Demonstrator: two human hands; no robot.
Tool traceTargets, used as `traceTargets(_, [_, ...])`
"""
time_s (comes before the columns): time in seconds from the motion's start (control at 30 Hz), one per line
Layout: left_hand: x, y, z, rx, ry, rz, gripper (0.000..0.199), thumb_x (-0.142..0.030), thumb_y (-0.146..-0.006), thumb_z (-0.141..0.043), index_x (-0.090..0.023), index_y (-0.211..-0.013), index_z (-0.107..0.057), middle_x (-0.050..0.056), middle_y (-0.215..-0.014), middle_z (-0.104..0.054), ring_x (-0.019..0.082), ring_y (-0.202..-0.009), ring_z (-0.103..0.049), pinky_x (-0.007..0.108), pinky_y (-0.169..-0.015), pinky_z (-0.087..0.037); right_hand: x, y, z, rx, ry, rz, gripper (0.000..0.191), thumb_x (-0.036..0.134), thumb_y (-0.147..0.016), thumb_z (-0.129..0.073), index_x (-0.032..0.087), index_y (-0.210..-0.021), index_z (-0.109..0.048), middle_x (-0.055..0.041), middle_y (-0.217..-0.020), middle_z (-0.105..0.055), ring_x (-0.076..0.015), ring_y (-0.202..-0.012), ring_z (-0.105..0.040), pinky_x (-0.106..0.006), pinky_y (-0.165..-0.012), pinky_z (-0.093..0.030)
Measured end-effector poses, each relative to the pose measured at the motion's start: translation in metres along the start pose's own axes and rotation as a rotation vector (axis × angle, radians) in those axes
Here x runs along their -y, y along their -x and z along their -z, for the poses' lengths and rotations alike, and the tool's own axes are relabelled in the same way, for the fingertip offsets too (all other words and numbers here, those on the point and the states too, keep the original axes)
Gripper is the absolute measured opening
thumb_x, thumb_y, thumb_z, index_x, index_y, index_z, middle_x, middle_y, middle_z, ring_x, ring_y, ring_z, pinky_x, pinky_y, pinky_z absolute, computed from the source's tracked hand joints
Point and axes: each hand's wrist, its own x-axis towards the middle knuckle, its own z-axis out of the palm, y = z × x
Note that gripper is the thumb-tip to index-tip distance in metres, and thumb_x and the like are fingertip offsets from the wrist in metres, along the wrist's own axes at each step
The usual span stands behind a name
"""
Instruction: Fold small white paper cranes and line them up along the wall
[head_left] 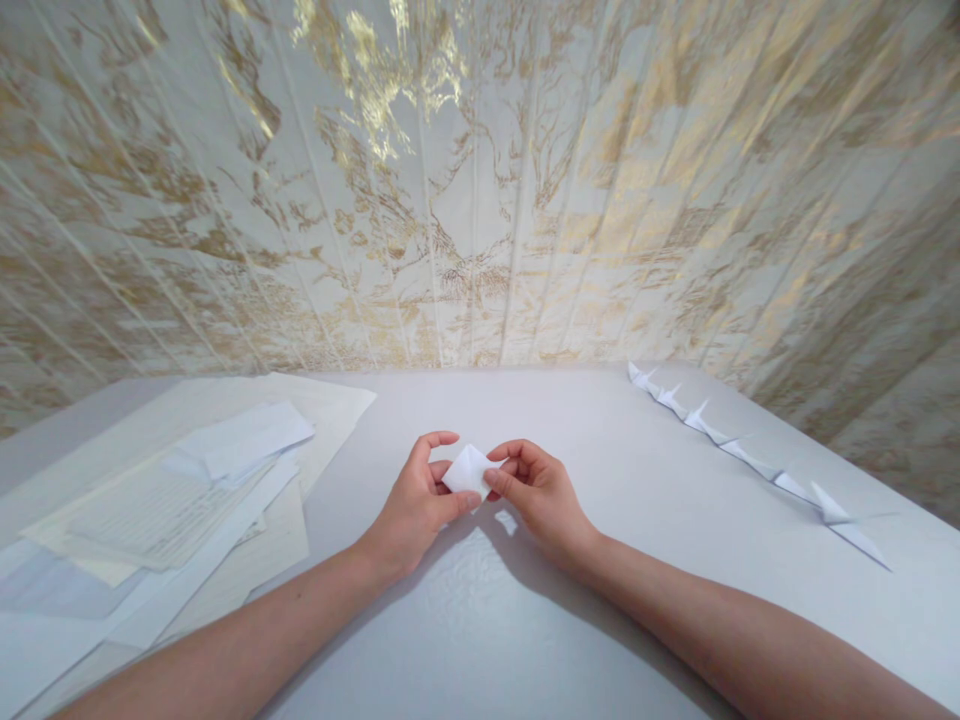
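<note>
A small piece of folded white paper (466,470), roughly diamond-shaped, is held just above the white table between both hands. My left hand (420,500) pinches its left and lower edge, the thumb along the bottom and the index finger raised clear of it. On the other side my right hand (541,492) grips the right corner between thumb and fingers. Some of the fingertips behind the paper are hidden.
Several folded white paper cranes (701,420) stand in a slanting row along the table's right side. Loose sheets (161,510), some with writing, lie overlapping at the left. A gold-patterned wall covering (480,200) rises behind the white table (480,620).
</note>
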Motion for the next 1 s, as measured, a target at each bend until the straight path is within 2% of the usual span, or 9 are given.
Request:
traceTargets(0.2, [0.001,0.0,0.0,-0.003,-0.006,0.0,0.06,-0.012,-0.058,-0.068,-0.022,-0.108,-0.036,-0.005,-0.068,-0.061,0.01,-0.055,-0.054,0.02,-0.052,-0.036,0.003,-0.001,0.003,-0.005,0.042,0.006,0.025,0.04,-0.07,-0.06,0.018,-0.08,-0.055,0.0027,-0.052,-0.057,-0.0122,-0.05,-0.055,-0.024,-0.053,-0.042])
traceTargets(0.33, [-0.001,0.001,0.0,-0.017,-0.02,-0.018,0.06,-0.015,-0.057,-0.068,-0.022,-0.107,-0.036,-0.006,-0.067,-0.061,0.01,-0.057,-0.055,0.02,-0.054,-0.038,0.0,0.001,0.003,0.075,0.095,0.034,0.032,0.049,-0.074,-0.054,0.016,-0.077,-0.056,0.0002,-0.059,-0.058,-0.0119,-0.056,-0.054,-0.025,-0.057,-0.042])
traceTargets(0.43, [-0.003,0.002,-0.002,-0.032,-0.03,-0.02,0.061,-0.016,-0.056,-0.07,-0.021,-0.107,-0.035,-0.005,-0.066,-0.061,0.012,-0.058,-0.056,0.021,-0.055,-0.039,-0.004,0.002,0.003,0.12,0.184,0.052,0.031,0.046,-0.07,-0.059,0.016,-0.067,-0.055,0.0015,-0.057,-0.054,-0.0102,-0.053,-0.048,-0.023,-0.053,-0.037])
traceTargets(0.53, [-0.005,0.002,-0.004,-0.067,0.0,-0.011,0.062,-0.017,-0.055,-0.071,-0.022,-0.106,-0.035,-0.004,-0.068,-0.062,0.013,-0.06,-0.057,0.023,-0.057,-0.041,-0.008,0.001,0.004,0.065,0.228,0.081,0.028,0.042,-0.069,-0.061,0.016,-0.064,-0.053,0.0026,-0.054,-0.052,-0.0094,-0.05,-0.043,-0.023,-0.05,-0.033])
traceTargets(0.77, [-0.007,0.001,-0.003,-0.188,0.024,-0.051,0.056,-0.019,-0.056,-0.07,-0.021,-0.103,-0.041,-0.008,-0.06,-0.058,0.009,-0.053,-0.054,0.02,-0.054,-0.04,-0.009,0.0,0.004,-0.007,0.302,0.142,0.022,0.038,-0.069,-0.059,0.018,-0.063,-0.053,0.0025,-0.055,-0.052,-0.0101,-0.051,-0.044,-0.022,-0.049,-0.035])
traceTargets(0.9, [-0.005,0.001,-0.003,-0.187,0.007,-0.107,0.051,-0.017,-0.058,-0.068,-0.021,-0.102,-0.041,-0.006,-0.063,-0.063,0.01,-0.055,-0.056,0.021,-0.056,-0.042,-0.007,0.003,0.002,-0.043,0.436,0.251,0.017,0.029,-0.07,-0.057,0.019,-0.057,-0.052,0.0031,-0.053,-0.05,-0.0102,-0.052,-0.044,-0.023,-0.053,-0.037])
traceTargets(1.0, [-0.004,0.001,-0.003,-0.177,-0.008,-0.116,0.049,-0.017,-0.06,-0.067,-0.021,-0.101,-0.042,-0.005,-0.063,-0.064,0.01,-0.054,-0.056,0.021,-0.056,-0.042,-0.005,0.005,0.001,-0.042,0.464,0.273,0.017,0.027,-0.07,-0.055,0.019,-0.055,-0.051,0.0034,-0.053,-0.049,-0.0101,-0.052,-0.043,-0.023,-0.053,-0.036])
